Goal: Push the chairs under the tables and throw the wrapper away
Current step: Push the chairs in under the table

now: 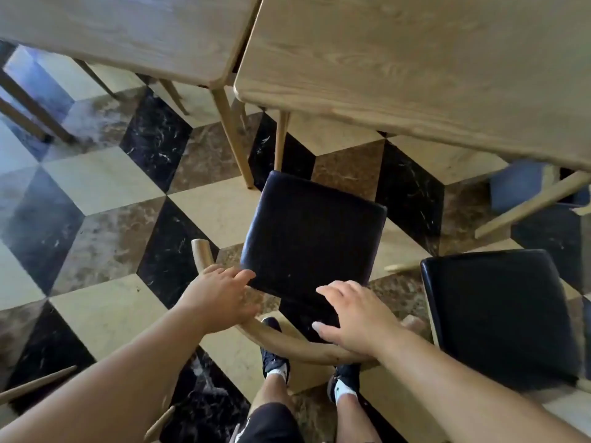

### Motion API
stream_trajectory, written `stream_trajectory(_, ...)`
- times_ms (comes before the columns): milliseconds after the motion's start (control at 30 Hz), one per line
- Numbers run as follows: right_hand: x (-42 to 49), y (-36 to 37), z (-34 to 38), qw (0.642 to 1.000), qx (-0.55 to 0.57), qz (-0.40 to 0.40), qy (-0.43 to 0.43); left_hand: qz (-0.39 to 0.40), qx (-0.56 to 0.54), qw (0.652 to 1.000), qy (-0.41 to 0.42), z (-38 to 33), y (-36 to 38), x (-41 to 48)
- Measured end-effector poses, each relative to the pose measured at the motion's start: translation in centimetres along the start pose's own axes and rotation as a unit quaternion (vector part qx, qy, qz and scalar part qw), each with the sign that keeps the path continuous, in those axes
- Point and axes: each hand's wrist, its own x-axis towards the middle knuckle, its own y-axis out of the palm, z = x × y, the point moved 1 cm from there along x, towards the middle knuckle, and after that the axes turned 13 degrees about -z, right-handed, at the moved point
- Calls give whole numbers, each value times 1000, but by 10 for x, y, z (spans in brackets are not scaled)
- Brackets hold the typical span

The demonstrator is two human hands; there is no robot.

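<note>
A wooden chair with a black padded seat point(311, 231) stands in front of me, its front edge just short of the right wooden table point(415, 68). Its curved wooden backrest point(297, 345) arcs under both my hands. My left hand point(220, 298) lies on the left part of the backrest, fingers spread toward the seat. My right hand point(351, 318) rests on the right part, fingers loosely apart, not clearly wrapped around it. A second black-seated chair point(499, 314) stands to the right, pulled out from the table. No wrapper is visible.
A second wooden table point(128, 30) adjoins the first at the left. Table legs point(233, 135) stand just beyond the chair seat. The floor is checkered marble point(105, 180). My shoes point(275, 359) are right behind the backrest. Another chair's legs point(35, 383) show at lower left.
</note>
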Motion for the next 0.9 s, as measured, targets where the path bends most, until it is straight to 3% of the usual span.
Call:
stream_trajectory(267, -8, 32, 35, 978, -20, 206, -12, 77, 95, 979, 165, 6, -2, 1)
stream_trajectory(900, 17, 6, 10, 995, -81, 35, 35, 1, 160, 965, 206, 15, -17, 71)
